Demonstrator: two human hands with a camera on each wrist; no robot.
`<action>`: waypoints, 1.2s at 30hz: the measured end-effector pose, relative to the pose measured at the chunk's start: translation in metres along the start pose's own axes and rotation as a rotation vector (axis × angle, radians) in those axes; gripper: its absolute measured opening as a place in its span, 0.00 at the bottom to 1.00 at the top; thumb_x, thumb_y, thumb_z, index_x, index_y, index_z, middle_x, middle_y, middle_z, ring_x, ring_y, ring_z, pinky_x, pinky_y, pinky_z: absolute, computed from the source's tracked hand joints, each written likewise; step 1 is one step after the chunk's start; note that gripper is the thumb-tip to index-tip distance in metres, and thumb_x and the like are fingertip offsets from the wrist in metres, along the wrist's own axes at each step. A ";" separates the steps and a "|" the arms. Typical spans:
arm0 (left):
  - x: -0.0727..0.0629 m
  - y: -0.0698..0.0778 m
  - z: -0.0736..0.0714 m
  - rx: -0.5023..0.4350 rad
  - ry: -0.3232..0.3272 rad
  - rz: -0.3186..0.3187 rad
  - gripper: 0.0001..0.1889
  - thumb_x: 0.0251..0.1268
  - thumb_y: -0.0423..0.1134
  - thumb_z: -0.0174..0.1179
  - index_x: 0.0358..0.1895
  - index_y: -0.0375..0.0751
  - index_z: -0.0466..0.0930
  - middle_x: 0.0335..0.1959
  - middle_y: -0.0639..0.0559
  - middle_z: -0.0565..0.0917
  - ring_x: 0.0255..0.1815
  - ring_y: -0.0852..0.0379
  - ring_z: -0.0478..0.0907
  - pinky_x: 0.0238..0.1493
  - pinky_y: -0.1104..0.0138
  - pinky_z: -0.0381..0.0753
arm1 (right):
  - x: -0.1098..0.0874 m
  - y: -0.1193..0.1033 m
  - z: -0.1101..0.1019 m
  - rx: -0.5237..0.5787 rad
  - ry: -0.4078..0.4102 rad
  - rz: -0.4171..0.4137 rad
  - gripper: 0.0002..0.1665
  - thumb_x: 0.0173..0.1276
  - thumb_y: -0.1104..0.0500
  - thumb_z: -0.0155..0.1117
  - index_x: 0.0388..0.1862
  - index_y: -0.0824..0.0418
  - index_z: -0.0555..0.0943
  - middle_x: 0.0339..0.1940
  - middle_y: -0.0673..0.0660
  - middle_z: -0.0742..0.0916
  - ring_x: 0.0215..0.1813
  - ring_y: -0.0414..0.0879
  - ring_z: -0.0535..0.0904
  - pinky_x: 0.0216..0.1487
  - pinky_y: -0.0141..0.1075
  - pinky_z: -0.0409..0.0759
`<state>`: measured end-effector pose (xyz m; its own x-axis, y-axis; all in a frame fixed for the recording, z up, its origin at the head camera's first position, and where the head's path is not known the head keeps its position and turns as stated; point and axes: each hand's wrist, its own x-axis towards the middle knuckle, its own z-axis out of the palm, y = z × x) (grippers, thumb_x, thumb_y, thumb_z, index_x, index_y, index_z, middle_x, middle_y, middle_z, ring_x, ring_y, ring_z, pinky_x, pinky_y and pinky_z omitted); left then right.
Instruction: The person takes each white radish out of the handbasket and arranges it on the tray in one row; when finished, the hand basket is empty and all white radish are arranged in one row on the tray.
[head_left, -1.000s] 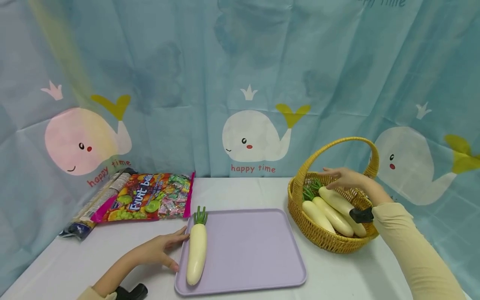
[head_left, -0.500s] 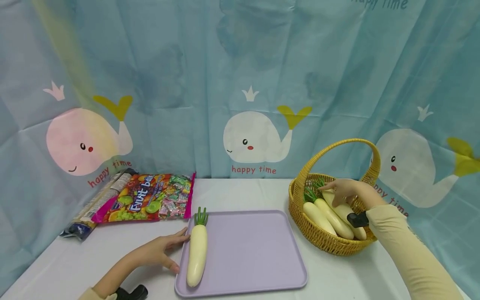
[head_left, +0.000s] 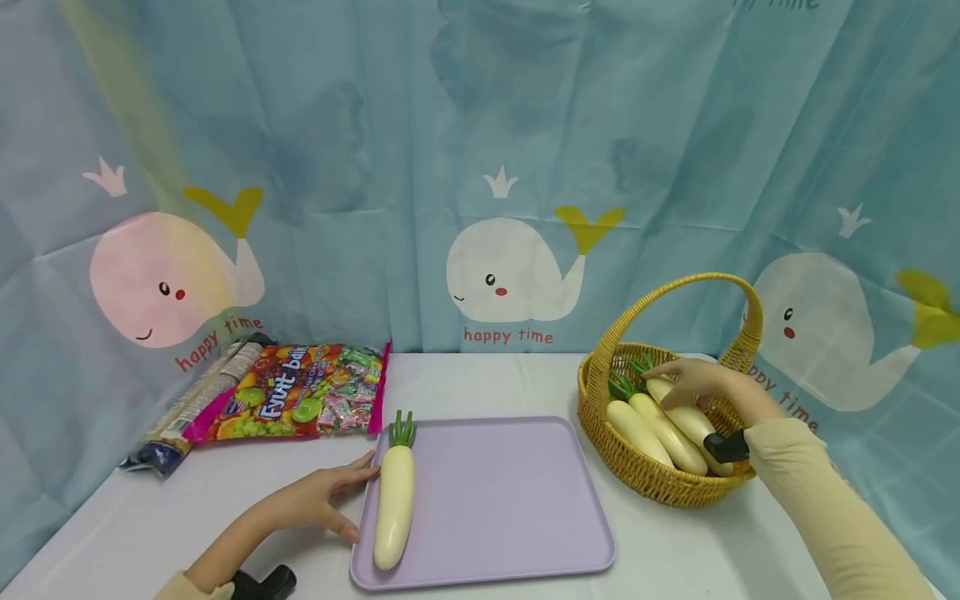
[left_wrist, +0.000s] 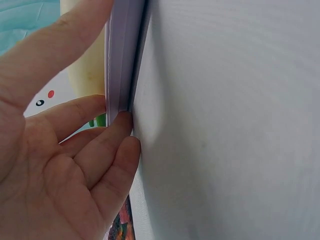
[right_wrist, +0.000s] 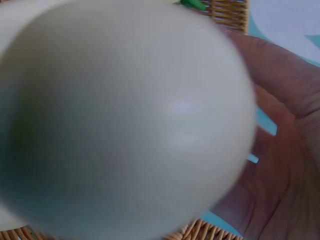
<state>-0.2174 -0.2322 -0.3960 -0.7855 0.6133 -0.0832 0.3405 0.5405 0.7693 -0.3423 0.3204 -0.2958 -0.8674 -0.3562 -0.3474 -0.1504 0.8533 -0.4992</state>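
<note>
My right hand reaches into a yellow wicker basket at the right, thumb and fingers round the upper part of a white radish. Close up, the blunt end of this radish fills most of the right wrist view and covers part of the hand. More white radishes with green stalks lie beside it in the basket. A lilac tray lies in the middle, with one white radish lengthwise along its left side. My left hand touches the tray's left edge, fingers spread and fairly straight.
A shiny fruit candy bag lies behind the tray on the left, over a long narrow packet. The basket's tall handle arches over the radishes. A blue whale-print curtain hangs behind the white table.
My right hand has come down from above the basket's radishes and now grips the one at the right. My left hand and the tray have stayed put.
</note>
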 end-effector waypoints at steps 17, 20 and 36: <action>0.000 -0.001 0.002 0.008 0.003 -0.012 0.44 0.42 0.43 0.69 0.63 0.27 0.59 0.64 0.24 0.49 0.60 0.29 0.54 0.55 0.45 0.60 | -0.014 0.008 -0.003 0.181 0.145 -0.122 0.41 0.58 0.55 0.65 0.67 0.66 0.59 0.63 0.76 0.59 0.25 0.50 0.75 0.27 0.50 0.78; -0.001 -0.001 0.002 0.006 0.003 -0.012 0.43 0.42 0.43 0.69 0.63 0.27 0.59 0.64 0.25 0.49 0.61 0.29 0.53 0.55 0.45 0.59 | -0.016 0.008 -0.003 0.211 0.169 -0.135 0.43 0.58 0.54 0.64 0.67 0.66 0.57 0.63 0.76 0.58 0.31 0.50 0.77 0.29 0.48 0.79; -0.001 0.001 0.001 0.021 -0.003 0.019 0.42 0.43 0.41 0.69 0.62 0.27 0.60 0.63 0.23 0.49 0.60 0.28 0.53 0.55 0.44 0.59 | -0.034 0.003 0.002 0.358 0.296 -0.199 0.42 0.62 0.51 0.60 0.69 0.61 0.54 0.67 0.73 0.51 0.56 0.67 0.67 0.39 0.46 0.79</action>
<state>-0.2155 -0.2317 -0.3958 -0.7773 0.6252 -0.0709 0.3661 0.5411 0.7571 -0.3120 0.3338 -0.2872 -0.9437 -0.3309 -0.0041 -0.1992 0.5777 -0.7916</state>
